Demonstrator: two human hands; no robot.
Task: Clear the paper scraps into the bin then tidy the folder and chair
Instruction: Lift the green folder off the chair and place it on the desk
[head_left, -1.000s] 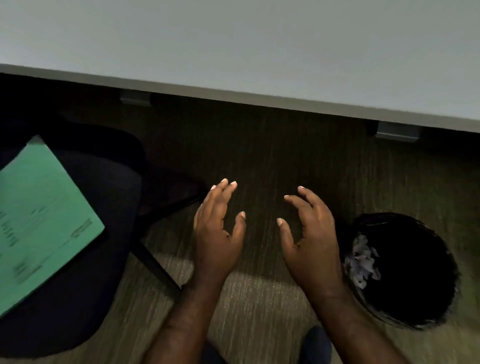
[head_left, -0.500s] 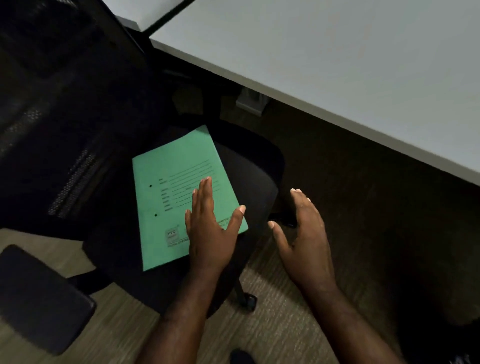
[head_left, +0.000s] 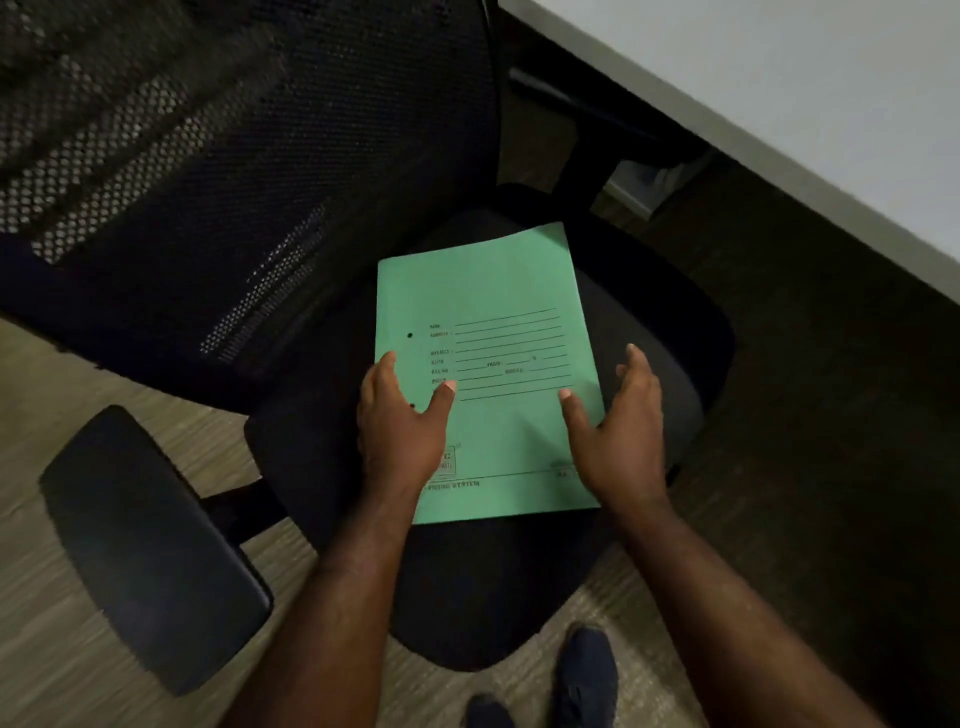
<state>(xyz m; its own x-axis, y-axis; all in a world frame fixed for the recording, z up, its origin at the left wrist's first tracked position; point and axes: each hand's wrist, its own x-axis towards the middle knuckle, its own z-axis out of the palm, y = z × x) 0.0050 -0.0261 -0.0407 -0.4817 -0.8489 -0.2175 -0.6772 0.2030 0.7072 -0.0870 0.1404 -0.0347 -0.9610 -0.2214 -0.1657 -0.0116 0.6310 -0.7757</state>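
Observation:
A green folder (head_left: 498, 332) with printed lines lies flat on the seat of a black office chair (head_left: 660, 332). My left hand (head_left: 402, 421) is over the folder's left edge, fingers apart, thumb on the cover. My right hand (head_left: 621, 426) hovers at the folder's right edge, fingers spread, thumb over the cover. Neither hand has the folder lifted. The bin and paper scraps are out of view.
The chair's mesh backrest (head_left: 234, 171) fills the upper left and one armrest (head_left: 150, 545) sticks out at lower left. A grey-white desk (head_left: 779, 78) runs across the upper right. My dark shoes (head_left: 587, 675) stand on the wood-look floor (head_left: 52, 623) below the seat.
The view has swung left from the bin to the chair. Both hands have moved onto the folder's two side edges; before, only the left hand was over it.

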